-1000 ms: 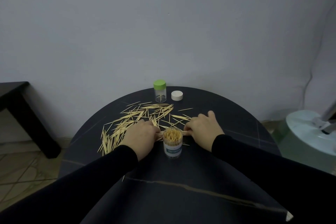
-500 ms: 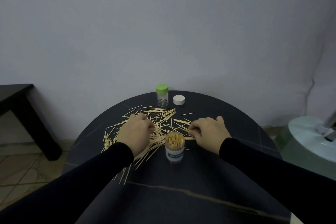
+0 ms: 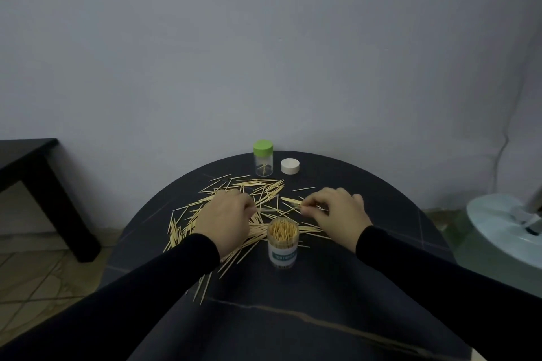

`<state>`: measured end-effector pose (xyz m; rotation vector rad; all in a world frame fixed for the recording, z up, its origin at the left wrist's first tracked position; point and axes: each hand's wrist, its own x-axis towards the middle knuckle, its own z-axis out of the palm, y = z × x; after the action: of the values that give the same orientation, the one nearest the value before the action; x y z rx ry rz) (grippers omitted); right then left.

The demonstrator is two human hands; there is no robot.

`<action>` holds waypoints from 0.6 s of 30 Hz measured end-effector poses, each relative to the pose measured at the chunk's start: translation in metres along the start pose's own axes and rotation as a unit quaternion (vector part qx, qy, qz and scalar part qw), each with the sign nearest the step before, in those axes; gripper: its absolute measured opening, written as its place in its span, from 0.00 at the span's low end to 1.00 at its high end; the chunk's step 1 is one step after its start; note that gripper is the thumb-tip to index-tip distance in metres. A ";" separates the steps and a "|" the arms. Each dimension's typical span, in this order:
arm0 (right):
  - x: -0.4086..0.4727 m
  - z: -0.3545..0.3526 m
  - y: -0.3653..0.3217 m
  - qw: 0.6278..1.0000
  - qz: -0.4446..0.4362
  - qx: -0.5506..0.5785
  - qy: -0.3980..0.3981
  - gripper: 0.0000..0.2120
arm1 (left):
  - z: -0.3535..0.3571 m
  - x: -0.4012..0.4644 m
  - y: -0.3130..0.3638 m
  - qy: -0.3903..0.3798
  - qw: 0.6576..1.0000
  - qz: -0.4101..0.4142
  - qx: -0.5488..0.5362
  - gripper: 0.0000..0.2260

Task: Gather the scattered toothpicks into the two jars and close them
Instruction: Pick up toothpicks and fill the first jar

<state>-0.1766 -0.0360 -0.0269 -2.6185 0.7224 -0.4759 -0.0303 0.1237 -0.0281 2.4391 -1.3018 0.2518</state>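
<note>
An open clear jar (image 3: 283,243), labelled and packed with upright toothpicks, stands on the round dark table (image 3: 337,287) between my hands. Scattered toothpicks (image 3: 243,184) spread across the table behind and left of it. My left hand (image 3: 225,220) lies knuckles-up on the pile, fingers curled down into the toothpicks; what it holds is hidden. My right hand (image 3: 337,211) pinches a few toothpicks at its fingertips just behind the jar. A second clear jar with a green lid (image 3: 263,162) stands at the far edge, nearly empty. A white lid (image 3: 290,166) lies beside it.
A black side table (image 3: 35,173) stands at the left over a tiled floor. At the right edge stands a pale round fan base (image 3: 504,231). A bare grey wall is behind the table. Some toothpicks trail toward the table's near left edge.
Both hands moved away from the open jar's sides and farther back into the pile. The right hand's fingertips now pinch toothpicks. The view tilted slightly.
</note>
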 end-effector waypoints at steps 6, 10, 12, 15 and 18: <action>-0.006 -0.010 -0.019 0.943 -0.006 0.331 0.029 0.06 | -0.020 -0.003 0.016 0.028 0.954 -0.057 -0.293 0.05; -0.009 -0.012 -0.024 0.903 -0.017 0.428 -0.015 0.05 | -0.022 -0.008 0.023 -0.009 0.893 -0.060 -0.446 0.05; -0.010 -0.008 -0.022 0.905 -0.010 0.423 -0.040 0.05 | -0.017 -0.010 0.022 -0.051 0.879 -0.056 -0.471 0.05; -0.011 0.001 -0.017 0.915 -0.010 0.398 -0.072 0.04 | -0.011 -0.013 0.020 -0.087 0.886 -0.055 -0.452 0.05; -0.010 0.003 -0.013 0.923 0.002 0.376 -0.083 0.06 | -0.009 -0.015 0.018 -0.117 0.894 -0.056 -0.428 0.05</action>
<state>-0.1781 -0.0194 -0.0263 -1.9008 0.3781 -0.4151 -0.0535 0.1292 -0.0199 1.7820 -1.0307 -0.5576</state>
